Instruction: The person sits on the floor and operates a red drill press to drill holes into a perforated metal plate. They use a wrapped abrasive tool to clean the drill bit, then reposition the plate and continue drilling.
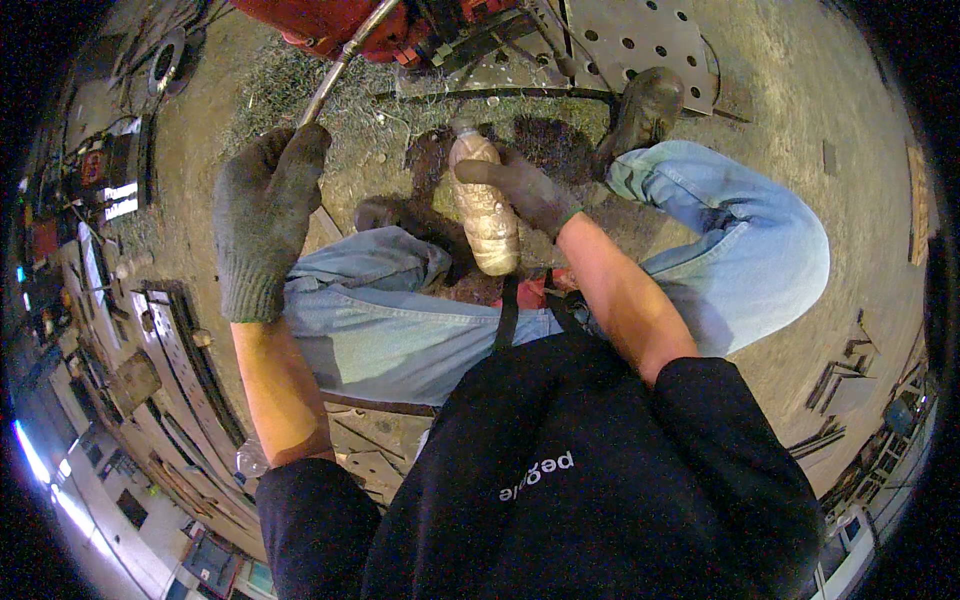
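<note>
My left hand (268, 215), in a grey knit glove, is closed around the lower end of a metal lever (345, 65). This bar slants up and to the right toward a red machine (320, 25) at the top of the view. In my gloved right hand (525, 190) is a plastic bottle (490, 230) with a murky, brownish look. Its neck points away from me and its base lies toward my lap. The thumb crosses the bottle's front; the other fingers are hidden behind it. The bottle is held above the floor between my bent legs.
A perforated metal plate (640, 45) lies beyond my right boot (648, 105). Metal shavings (285, 85) cover the floor near the machine. Metal bars and plates (180, 340) lie along the left; angled metal pieces (845, 375) are on the right. A small tyre (168, 62) sits far left.
</note>
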Motion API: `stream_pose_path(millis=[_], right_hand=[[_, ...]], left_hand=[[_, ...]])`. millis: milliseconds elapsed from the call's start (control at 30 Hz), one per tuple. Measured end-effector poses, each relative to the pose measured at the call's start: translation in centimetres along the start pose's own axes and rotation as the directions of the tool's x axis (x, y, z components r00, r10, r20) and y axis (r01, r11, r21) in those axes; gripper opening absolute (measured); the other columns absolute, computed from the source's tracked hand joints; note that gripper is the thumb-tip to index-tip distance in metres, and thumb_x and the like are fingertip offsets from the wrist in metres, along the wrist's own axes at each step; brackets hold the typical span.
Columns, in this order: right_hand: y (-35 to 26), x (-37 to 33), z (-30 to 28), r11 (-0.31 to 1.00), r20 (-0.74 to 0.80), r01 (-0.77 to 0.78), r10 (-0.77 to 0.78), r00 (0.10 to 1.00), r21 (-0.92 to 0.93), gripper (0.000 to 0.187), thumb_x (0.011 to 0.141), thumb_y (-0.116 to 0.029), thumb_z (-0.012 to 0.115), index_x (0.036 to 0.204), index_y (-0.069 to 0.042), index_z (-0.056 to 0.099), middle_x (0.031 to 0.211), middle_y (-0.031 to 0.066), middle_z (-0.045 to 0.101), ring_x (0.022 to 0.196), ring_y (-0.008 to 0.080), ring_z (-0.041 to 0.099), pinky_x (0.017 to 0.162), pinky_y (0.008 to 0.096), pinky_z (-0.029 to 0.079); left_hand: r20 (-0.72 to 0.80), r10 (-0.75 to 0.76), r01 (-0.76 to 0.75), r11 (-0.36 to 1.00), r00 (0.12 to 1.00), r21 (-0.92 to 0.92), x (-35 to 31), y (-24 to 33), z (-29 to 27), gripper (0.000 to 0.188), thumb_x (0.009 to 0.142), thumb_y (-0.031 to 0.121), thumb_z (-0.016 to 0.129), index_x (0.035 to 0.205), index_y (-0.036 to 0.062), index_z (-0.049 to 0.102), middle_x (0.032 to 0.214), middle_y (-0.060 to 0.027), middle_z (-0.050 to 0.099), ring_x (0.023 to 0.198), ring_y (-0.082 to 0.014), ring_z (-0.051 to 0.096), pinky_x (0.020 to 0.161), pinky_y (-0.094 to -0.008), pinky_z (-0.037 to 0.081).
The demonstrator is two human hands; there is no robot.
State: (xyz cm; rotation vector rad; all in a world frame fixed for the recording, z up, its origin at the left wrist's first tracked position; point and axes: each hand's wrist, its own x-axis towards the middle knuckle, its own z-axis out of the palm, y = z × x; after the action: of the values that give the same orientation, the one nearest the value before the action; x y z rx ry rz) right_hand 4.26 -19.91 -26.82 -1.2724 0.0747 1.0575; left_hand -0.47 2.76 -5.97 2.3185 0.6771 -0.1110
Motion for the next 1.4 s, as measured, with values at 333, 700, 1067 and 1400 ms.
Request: stream_pose_path(millis=[333,700,1067,1400], right_hand=[[2.4,1.8,-1.2,0.973,-0.080,-0.067,0.050,0.996,-0.221,0.076,0.076,-0.071,0.070,0.108,-0.002,0.073,0.103,0.0169,0.073,0.092,0.0288,0.070,0.085,0.0396,0.054],[2.6,2.2,-2.0,0.968,-0.126,-0.200,0.181,0.975,-0.152,0.059,0.083,-0.062,0.071,0.100,-0.005,0.070,0.086,0.0063,0.068,0.071,0.0168,0.063,0.066,0.0334,0.051],[-0.1,0.4,-1.3,0.931,-0.122,-0.293,0.271,0.955,-0.217,0.085,0.072,-0.076,0.072,0.112,-0.001,0.071,0.106,0.0119,0.071,0.092,0.0215,0.065,0.085,0.0353,0.052],[0.5,0.7,-1.2,0.933,-0.152,-0.287,0.258,0.954,-0.217,0.080,0.076,-0.072,0.069,0.112,-0.001,0.068,0.100,0.0120,0.070,0.084,0.0213,0.065,0.079,0.0360,0.052]], left_hand=[[-0.016,-0.030,0.031,0.998,0.999,0.049,-0.1,0.4,0.1,0.047,0.092,0.049,0.061,0.084,0.0031,0.068,0.061,-0.0041,0.056,0.059,-0.0127,0.051,0.056,-0.0331,0.040],[-0.005,-0.044,0.044,0.999,0.999,0.020,-0.1,0.7,0.1,0.049,0.092,0.049,0.061,0.086,0.0012,0.069,0.062,-0.0047,0.057,0.059,-0.0130,0.053,0.057,-0.0329,0.041],[-0.012,-0.015,0.015,0.999,1.000,0.043,0.0,0.3,0.1,0.048,0.092,0.049,0.062,0.085,0.0014,0.068,0.062,-0.0056,0.058,0.059,-0.0148,0.053,0.057,-0.0342,0.042],[0.004,-0.031,0.031,0.999,1.000,0.043,0.1,0.3,0.1,0.049,0.092,0.050,0.061,0.087,0.0018,0.068,0.061,-0.0048,0.057,0.059,-0.0149,0.053,0.057,-0.0339,0.041]])
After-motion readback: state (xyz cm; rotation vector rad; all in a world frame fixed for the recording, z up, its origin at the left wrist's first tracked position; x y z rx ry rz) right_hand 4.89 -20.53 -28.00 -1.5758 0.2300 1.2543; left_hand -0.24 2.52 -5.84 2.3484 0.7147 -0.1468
